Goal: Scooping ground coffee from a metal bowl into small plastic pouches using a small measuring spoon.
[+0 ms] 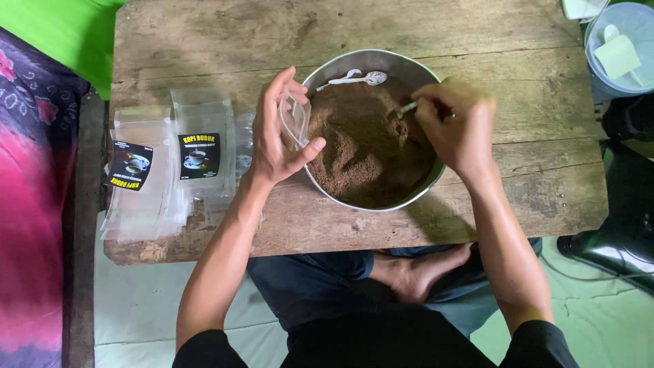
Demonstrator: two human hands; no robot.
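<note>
Brown ground powder (368, 153) fills the round shiny metal bowl (415, 194), which sits mid-tabletop on the rough weathered wooden tabletop (272, 41), right in front of the seated person. Left hand (276, 136), at the bowl's left rim, pinches a small clear plastic zip pouch (295, 119) between thumb and fingers, its mouth turned toward the powder. Right hand (456, 126), over the bowl's right side, is closed around a slim pale spoon handle (407, 107) that dips toward the heap. To do this well, I'd judge the pouch mouth wants holding wide and low over the bowl, so any spill falls back in, and the scoop kept modest and level. A white plastic spoon (357, 78) rests on the powder at the bowl's far rim. Left of the bowl lies a fanned stack of clear pouches with black printed labels (167, 160). The working spoon's head is hidden behind the fingers, so whether it carries any powder can't be told; how far open the pouch is stays hard to read through the clear film. Far right of the bowl, a pale blue tub (630, 48) is cut off by the frame edge.
</note>
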